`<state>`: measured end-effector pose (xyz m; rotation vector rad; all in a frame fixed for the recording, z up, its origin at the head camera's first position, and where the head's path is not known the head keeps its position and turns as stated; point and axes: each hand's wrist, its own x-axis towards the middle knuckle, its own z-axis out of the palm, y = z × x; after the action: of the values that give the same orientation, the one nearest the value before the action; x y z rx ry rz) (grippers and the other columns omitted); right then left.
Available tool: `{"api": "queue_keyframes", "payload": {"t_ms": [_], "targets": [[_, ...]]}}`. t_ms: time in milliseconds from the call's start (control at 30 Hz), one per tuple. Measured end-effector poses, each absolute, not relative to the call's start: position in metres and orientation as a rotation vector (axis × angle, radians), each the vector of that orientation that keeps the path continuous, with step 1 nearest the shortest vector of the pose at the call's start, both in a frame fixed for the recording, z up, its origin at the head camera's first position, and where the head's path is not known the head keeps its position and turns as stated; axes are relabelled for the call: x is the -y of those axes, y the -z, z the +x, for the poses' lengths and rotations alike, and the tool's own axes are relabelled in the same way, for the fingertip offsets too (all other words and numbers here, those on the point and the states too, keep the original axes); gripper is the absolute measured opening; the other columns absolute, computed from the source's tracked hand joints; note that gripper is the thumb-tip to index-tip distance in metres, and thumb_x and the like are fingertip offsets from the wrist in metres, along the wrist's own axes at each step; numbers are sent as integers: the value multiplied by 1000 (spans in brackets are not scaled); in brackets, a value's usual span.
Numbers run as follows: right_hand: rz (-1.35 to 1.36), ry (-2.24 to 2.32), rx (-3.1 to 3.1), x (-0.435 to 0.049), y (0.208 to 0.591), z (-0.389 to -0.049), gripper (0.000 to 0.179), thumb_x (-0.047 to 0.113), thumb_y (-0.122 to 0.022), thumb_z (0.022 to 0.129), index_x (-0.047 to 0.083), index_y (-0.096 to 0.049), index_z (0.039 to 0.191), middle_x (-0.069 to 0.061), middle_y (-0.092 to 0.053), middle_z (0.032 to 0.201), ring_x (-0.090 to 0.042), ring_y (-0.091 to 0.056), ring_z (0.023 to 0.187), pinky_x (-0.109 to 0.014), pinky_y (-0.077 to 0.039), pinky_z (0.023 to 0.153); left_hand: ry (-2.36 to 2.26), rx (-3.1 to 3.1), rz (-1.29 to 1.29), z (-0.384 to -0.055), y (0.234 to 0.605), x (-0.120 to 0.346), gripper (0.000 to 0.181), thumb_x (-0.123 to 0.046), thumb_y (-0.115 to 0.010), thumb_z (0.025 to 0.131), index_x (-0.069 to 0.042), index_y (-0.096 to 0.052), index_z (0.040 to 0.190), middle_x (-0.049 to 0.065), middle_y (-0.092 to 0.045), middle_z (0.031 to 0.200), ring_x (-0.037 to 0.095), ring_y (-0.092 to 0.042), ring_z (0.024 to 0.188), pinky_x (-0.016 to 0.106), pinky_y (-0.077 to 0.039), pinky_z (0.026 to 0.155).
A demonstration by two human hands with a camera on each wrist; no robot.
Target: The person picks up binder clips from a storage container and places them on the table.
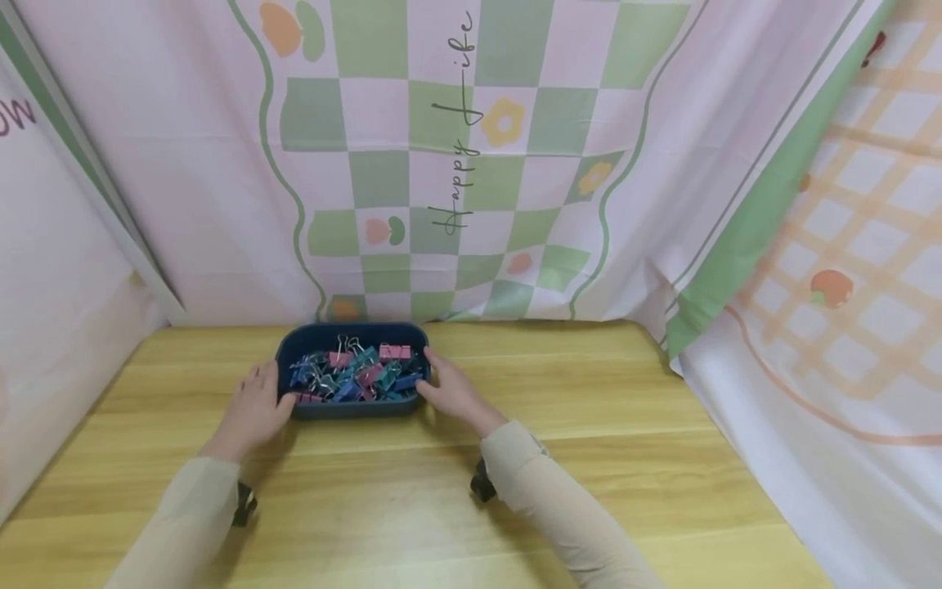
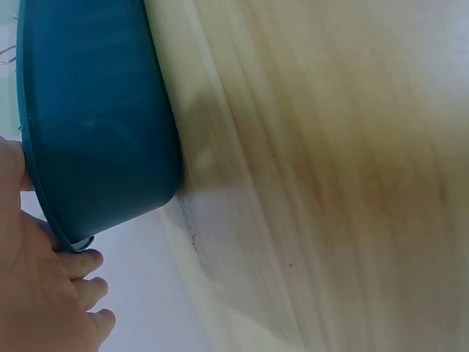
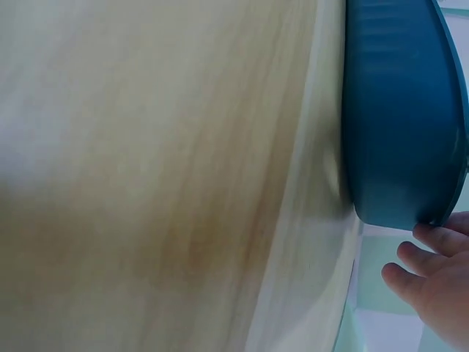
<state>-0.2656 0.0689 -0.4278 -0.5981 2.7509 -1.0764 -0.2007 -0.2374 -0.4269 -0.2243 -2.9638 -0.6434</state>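
Observation:
A dark blue plastic bin [image 1: 356, 411] stands at the back of the table, filled with binder clips [image 1: 370, 376] in blue, teal and pink. My left hand [image 1: 253, 409] grips the bin's left end, thumb toward the front corner. In the left wrist view, its thumb and fingers [image 2: 86, 292] meet the rim of the bin [image 2: 102, 117]. At the right end, my right hand [image 1: 452, 391] holds the rim between thumb and fingers. The right wrist view shows those fingertips [image 3: 432, 238] against the end of the bin [image 3: 403, 110]; the thumb is hidden there.
The wood-grain table [image 1: 397, 499] stretches out in front of the bin and to both sides. Behind it hangs a checkered cloth [image 1: 441, 180]; more cloth [image 1: 832, 352] closes off the right side, and a pale panel [image 1: 59, 311] the left.

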Motion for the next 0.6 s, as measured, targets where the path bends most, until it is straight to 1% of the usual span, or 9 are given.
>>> {"api": "queue_keyframes", "payload": {"t_ms": [300, 500, 600], "targets": [[-618, 1075, -2744, -70, 428, -253, 63, 21, -56, 91, 7, -25, 145, -11, -27, 147, -23, -26, 133, -36, -22, 108, 608, 2960, -240, -184, 426, 237, 65, -20, -44, 93, 26, -17, 131, 44, -17, 135, 56, -15, 124, 62, -11, 103], [-669, 1073, -2748, -72, 430, -239, 64, 21, -57, 90, 4, -26, 144, -13, -30, 145, -26, -30, 132, -38, -25, 107, 584, 2956, -264, -167, 429, 238, 66, -20, -45, 93, 27, -18, 130, 44, -17, 135, 56, -16, 125, 60, -12, 103], [-678, 1088, -2745, -72, 430, -231, 64, 21, -57, 90, 3, -27, 144, -14, -31, 145, -27, -30, 131, -38, -26, 106, 612, 2959, -263, -159, 429, 237, 66, -20, -44, 93, 26, -16, 131, 44, -15, 136, 56, -14, 125, 61, -12, 103]]}}
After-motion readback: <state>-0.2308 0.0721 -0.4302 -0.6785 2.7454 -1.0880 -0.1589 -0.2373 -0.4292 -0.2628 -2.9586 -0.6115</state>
